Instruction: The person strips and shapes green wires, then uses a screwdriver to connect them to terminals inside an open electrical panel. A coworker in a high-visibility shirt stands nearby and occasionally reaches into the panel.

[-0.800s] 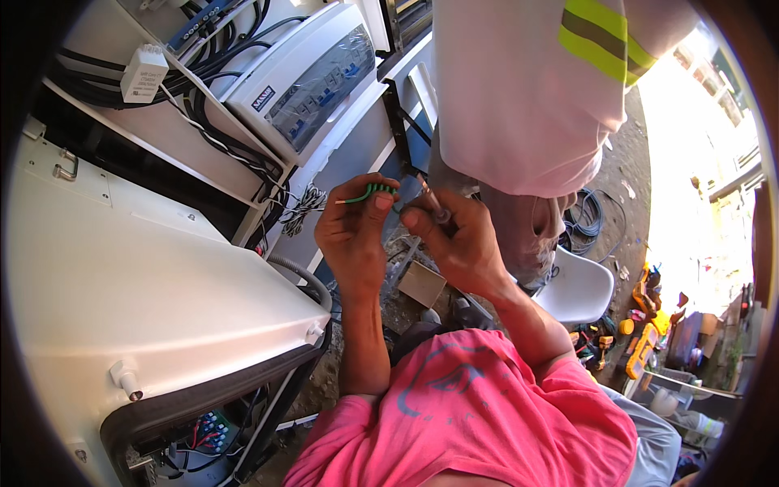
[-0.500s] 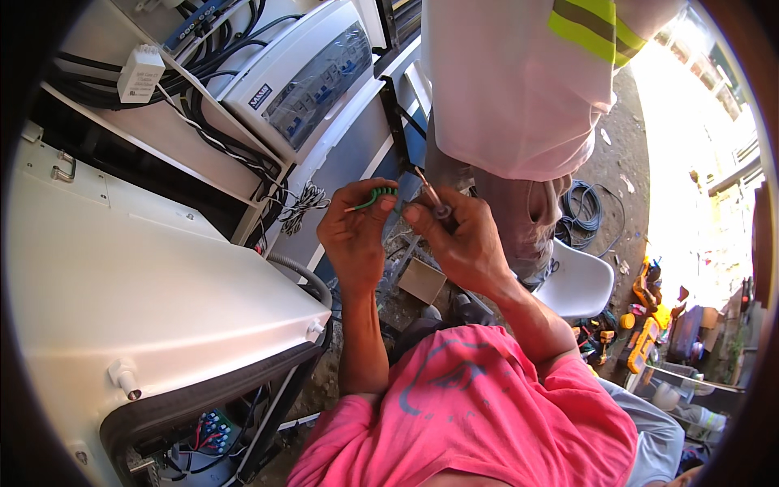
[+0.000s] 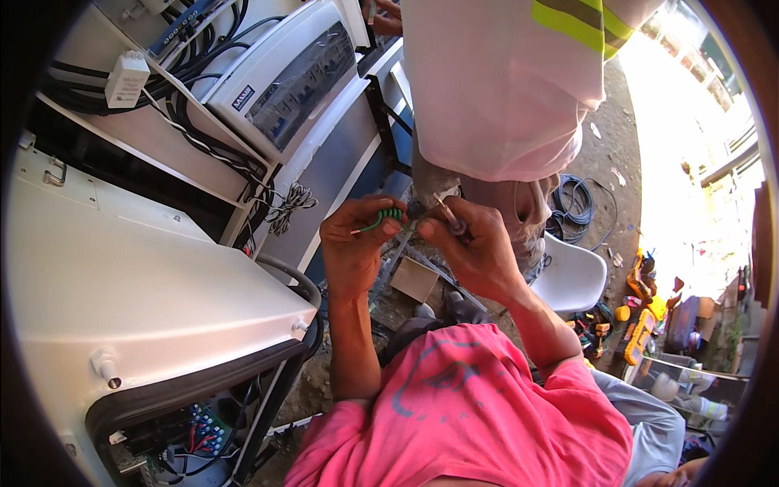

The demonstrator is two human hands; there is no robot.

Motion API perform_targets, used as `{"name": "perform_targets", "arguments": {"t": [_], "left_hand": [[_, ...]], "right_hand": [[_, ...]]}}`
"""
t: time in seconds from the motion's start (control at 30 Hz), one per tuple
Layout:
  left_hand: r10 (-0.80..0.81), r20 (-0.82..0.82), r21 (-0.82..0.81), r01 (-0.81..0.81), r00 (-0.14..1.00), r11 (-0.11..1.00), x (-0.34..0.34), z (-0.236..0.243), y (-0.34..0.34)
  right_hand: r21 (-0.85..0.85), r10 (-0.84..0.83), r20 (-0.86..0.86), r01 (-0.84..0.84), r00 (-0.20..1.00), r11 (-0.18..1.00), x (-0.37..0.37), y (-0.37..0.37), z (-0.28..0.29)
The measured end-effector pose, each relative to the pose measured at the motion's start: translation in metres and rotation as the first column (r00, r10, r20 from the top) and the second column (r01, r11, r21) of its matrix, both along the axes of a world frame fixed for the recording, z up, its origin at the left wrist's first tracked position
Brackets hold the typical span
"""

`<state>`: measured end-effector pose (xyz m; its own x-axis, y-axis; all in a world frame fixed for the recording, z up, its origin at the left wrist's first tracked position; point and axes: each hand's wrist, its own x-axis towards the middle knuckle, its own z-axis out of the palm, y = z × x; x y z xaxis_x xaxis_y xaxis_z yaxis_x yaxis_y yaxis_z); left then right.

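A short green wire (image 3: 390, 215), wound into a tight coil with a bare tip, is pinched between the thumb and fingers of my left hand (image 3: 350, 252). Beside it, my right hand (image 3: 480, 250) is closed around a screwdriver (image 3: 449, 217), its metal shaft slanting up and to the left past the knuckles. The wire's other end seems to run to my right thumb and forefinger, though the fingers hide whether they grip it. Both hands are raised close together in front of my chest, thumbs nearly facing each other.
A person in a white shirt (image 3: 495, 97) stands just ahead. At left are a white cabinet (image 3: 154, 276), a breaker box (image 3: 284, 81) and a bundled cable (image 3: 290, 207). A white chair (image 3: 572, 276), coiled black cable (image 3: 573, 209) and yellow tools (image 3: 639, 337) lie rightward.
Both hands have shifted slightly down and right in the picture, keeping the wire and screwdriver. The surroundings slid left as the view turned, and the other person's hand appeared at the top.
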<state>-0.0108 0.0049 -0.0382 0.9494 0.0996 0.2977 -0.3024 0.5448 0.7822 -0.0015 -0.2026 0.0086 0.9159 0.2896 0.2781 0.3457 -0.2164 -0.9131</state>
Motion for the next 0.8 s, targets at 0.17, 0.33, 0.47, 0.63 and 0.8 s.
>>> {"name": "perform_targets", "arguments": {"t": [0.17,0.33,0.47,0.63,0.8], "left_hand": [[-0.009,-0.077,-0.083,0.003,0.997,0.997,-0.004,-0.004,-0.004],[0.041,-0.093,-0.093,-0.049,0.995,0.994,-0.01,0.001,-0.013],[0.034,-0.104,-0.119,-0.046,0.994,0.992,-0.013,0.006,-0.014],[0.01,-0.104,-0.096,-0.02,0.995,0.995,-0.018,0.009,-0.008],[0.014,-0.121,-0.037,-0.019,0.993,0.999,-0.023,0.004,-0.005]], "right_hand": [[0.054,0.028,0.049,-0.031,0.998,0.998,-0.008,-0.006,0.001],[0.02,0.006,0.242,-0.011,0.97,1.0,-0.009,0.005,-0.004],[0.047,0.0,0.322,-0.016,0.947,0.999,-0.009,0.01,-0.008],[0.064,0.105,0.079,-0.11,0.991,0.992,-0.006,0.007,-0.004],[0.028,0.145,-0.078,-0.144,0.986,0.989,-0.006,0.004,0.003]]}}
